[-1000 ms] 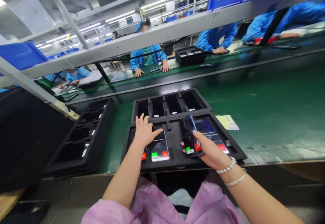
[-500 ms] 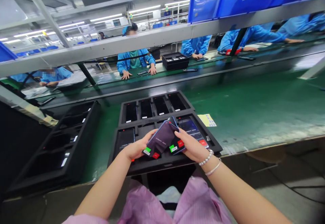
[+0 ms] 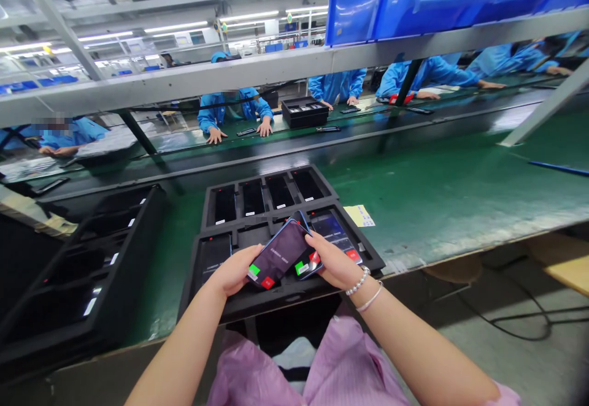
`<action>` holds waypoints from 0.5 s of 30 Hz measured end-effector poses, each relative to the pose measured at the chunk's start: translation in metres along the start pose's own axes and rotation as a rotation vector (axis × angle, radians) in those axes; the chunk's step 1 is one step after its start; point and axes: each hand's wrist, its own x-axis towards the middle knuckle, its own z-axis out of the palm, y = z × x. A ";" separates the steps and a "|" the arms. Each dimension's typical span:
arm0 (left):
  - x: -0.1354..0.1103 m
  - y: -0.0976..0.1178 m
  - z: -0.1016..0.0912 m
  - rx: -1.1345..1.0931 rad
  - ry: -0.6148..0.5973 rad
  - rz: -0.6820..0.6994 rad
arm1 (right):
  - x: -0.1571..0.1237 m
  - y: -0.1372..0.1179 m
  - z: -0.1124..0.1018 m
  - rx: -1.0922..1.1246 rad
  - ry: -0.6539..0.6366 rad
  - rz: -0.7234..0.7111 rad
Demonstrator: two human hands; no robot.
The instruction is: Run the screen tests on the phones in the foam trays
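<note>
**2 phones up at once, where could this go sideways?**

So rn my left hand (image 3: pixel 234 269) is gripping the left phone (image 3: pixel 280 252) by its lower left edge, and my right hand (image 3: pixel 334 262) has the right phone (image 3: pixel 311 266) by its right side, thumb over the edge. Both are up over the front tray (image 3: pixel 271 303), tops leaning in, left one overlapping in front of the right. Can't tell if they're actually touching.

Main worry imo: scratches. If I slide one across the other, an edge could drag on glass. Slippery too, prob, and I've only got each by a side, so a loose thumb could mean a drop onto the tray rim or the seated phone (image 3: pixel 334 229) at the tray's right.

2nd: mix-ups. Both screens show green + red blocks and a white label is by the green on each, so they look p. much the same. Lose track of which hand has which and they could get swapped, esp. w/ the back tray (image 3: pixel 205 210) full of lookalikes.

Also, fwiw, my beaded bracelet (image 3: pixel 358 282) sits near that tray's right corner, so a low wrist could snag.
</note>
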 end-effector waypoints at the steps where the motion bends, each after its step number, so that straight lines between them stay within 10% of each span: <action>1: -0.002 0.001 -0.001 -0.010 0.000 0.013 | 0.001 0.001 -0.001 0.001 -0.009 -0.003; 15: -0.017 0.008 0.009 -0.263 0.157 0.008 | 0.004 0.003 -0.005 0.016 -0.011 -0.012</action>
